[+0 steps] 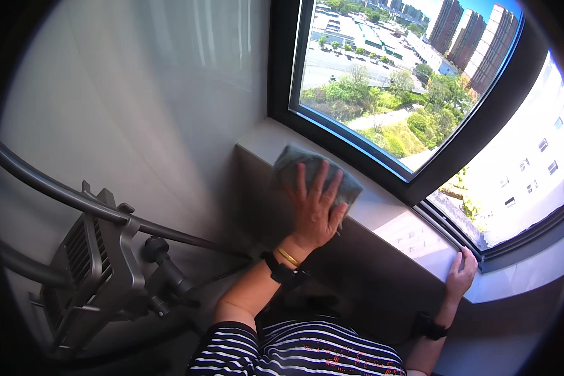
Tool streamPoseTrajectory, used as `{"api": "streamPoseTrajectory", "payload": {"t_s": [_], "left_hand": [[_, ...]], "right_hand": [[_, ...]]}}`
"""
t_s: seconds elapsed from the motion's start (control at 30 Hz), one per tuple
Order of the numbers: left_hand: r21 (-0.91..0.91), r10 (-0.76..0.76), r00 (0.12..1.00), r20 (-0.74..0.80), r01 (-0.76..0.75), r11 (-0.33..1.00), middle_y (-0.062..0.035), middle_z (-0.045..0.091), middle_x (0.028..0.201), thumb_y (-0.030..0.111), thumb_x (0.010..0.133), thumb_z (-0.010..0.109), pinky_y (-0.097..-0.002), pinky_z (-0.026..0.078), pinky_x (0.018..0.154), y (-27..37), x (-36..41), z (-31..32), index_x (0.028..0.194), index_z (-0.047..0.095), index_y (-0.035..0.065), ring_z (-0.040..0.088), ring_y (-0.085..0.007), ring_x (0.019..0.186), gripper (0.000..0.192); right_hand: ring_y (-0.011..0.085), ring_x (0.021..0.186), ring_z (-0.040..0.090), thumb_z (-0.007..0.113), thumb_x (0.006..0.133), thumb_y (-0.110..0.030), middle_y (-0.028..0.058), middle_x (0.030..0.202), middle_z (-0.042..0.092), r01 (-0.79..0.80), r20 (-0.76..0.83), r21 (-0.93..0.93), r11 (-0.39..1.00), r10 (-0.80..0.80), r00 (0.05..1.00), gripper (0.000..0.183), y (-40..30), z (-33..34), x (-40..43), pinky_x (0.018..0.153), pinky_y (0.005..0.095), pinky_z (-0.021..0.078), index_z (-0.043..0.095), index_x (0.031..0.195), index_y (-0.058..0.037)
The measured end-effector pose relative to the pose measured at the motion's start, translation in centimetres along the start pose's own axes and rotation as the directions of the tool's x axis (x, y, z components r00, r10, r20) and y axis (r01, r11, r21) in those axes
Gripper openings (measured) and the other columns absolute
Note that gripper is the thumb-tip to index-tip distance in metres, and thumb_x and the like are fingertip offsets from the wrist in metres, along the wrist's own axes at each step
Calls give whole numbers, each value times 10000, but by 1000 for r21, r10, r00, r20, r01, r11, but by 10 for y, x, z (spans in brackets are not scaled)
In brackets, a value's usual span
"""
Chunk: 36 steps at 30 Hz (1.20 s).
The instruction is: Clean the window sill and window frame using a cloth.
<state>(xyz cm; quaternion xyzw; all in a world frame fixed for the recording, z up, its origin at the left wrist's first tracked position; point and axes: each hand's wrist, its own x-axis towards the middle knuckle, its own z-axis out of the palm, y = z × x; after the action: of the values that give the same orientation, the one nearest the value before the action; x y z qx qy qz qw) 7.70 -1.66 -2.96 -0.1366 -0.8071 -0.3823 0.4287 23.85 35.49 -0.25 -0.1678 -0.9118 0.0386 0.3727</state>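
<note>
My left hand [314, 217] lies palm down on a folded grey-green cloth [289, 162], its fingers spread. The cloth rests on the pale windowsill [362, 207] and overhangs its front edge a little. A gold bangle and a black wristband circle that wrist. Farther right, my right hand [461, 272] rests at the sill's corner, fingertips near the end of the dark window track [449, 225]. I see nothing held in it. Another black band is on the right wrist.
A dark-framed window pane [380, 84] stands above the sill, with an open gap to its right. Trees and tall buildings lie outside. At left, a grey metal-tube stand [94, 207] with a slatted plastic part [98, 263] is close to the pale wall [113, 94].
</note>
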Motion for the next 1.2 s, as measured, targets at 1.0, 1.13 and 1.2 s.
{"api": "streamPoseTrajectory", "payload": {"t_s": [1.0, 1.13, 1.2], "left_hand": [[-212, 358, 741, 568, -289, 934, -200, 494, 1352, 431, 961, 466, -510, 278, 1089, 64, 11, -3, 1290, 569, 137, 423, -343, 1301, 452], [270, 77, 943, 325, -171, 948, -161, 527, 1337, 365, 960, 475, -536, 252, 1094, -26, 46, -7, 1233, 611, 140, 444, -330, 1289, 379], [433, -73, 971, 228, -34, 901, -179, 518, 1340, 322, 952, 486, -606, 227, 1085, -65, 60, -17, 1236, 612, 140, 434, -342, 1292, 360]], "right_hand": [[317, 1071, 573, 576, 893, -107, 156, 1091, 642, -74, -26, 83, 994, 76, 997, 214, 0, -3, -4, 966, 393, 433, 650, 1065, -2], [315, 1060, 575, 587, 886, -123, 156, 1078, 644, -93, -35, 100, 991, 97, 995, 218, -5, -9, -5, 964, 394, 432, 653, 1061, -9], [312, 1062, 575, 591, 885, -130, 153, 1076, 645, -105, -37, 67, 992, 108, 993, 217, -9, -8, -3, 963, 397, 431, 655, 1056, -14]]}}
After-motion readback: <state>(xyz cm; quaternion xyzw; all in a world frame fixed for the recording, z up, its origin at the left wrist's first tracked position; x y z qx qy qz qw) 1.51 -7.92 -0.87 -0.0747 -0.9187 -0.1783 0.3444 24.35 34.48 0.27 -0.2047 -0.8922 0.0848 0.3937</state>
